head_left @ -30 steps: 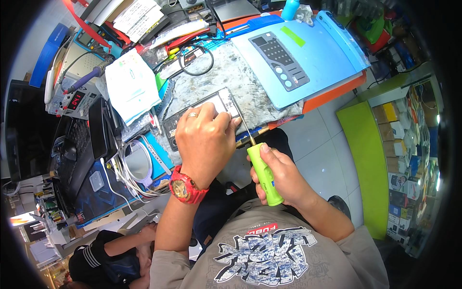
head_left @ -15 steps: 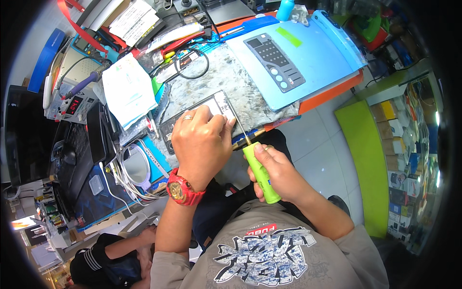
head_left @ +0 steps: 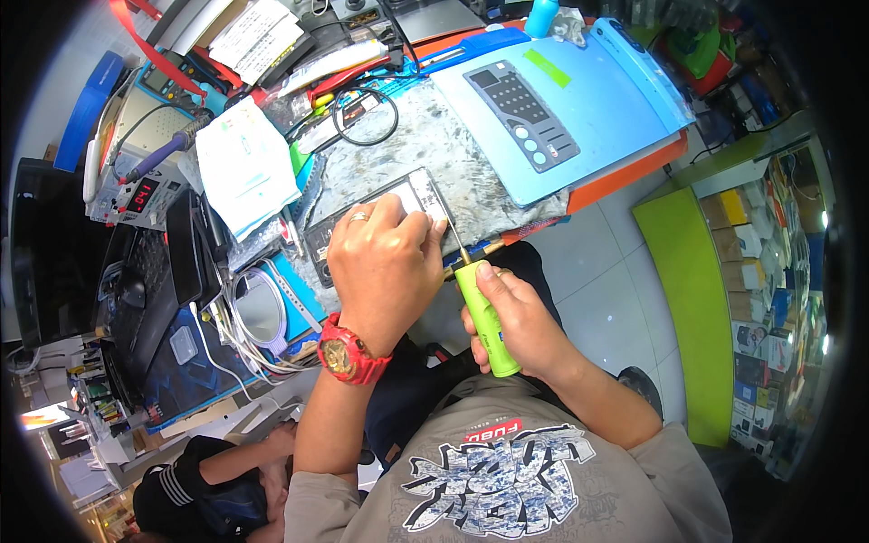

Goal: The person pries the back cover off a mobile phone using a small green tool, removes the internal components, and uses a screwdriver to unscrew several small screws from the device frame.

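Note:
A dark phone-like device with a white inner section [head_left: 421, 192] lies on the mottled grey work mat [head_left: 480, 181]. My left hand [head_left: 380, 262], with a red watch at its wrist, is closed on the device, fingers curled over its top and partly hiding it. My right hand [head_left: 520, 321] grips the green handle of a screwdriver-like tool [head_left: 484, 308]. Its thin metal shaft reaches up to the device's right edge beside my left thumb; whether the tip touches is too small to tell.
A blue tablet-shaped pad [head_left: 606, 118] covers the right of the bench. Papers [head_left: 244, 163], a soldering iron [head_left: 158, 158], cables [head_left: 262, 353] and a monitor [head_left: 50, 253] crowd the left. A lime counter with a glass display [head_left: 679, 317] stands right. Another person [head_left: 199, 489] is at lower left.
The green tool and my right hand have shifted slightly left and away from my body. My left hand stays closed on the device.

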{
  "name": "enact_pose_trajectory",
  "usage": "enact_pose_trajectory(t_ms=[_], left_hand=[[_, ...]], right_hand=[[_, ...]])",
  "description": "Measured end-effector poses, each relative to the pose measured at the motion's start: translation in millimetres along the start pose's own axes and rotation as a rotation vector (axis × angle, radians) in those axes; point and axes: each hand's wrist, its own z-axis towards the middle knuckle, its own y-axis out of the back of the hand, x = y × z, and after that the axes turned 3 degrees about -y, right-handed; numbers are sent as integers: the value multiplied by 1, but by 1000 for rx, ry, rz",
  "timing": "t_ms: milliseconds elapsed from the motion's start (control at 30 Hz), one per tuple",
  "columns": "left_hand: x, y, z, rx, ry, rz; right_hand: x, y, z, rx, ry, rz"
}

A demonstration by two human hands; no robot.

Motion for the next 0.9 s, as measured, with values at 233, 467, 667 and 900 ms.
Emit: enact_pose_trajectory(t_ms=[233, 467, 667, 900], left_hand=[[-1, 0, 1, 1, 0, 3], [-1, -1, 1, 9, 4, 4], [-1, -1, 2, 15, 7, 7], [-1, -1, 3, 5, 1, 0]], right_hand=[[0, -1, 2, -5, 17, 14], [-4, -2, 6, -23, 46, -51], [2, -1, 3, -55, 40, -34], [4, 2, -1, -22, 44, -131]])
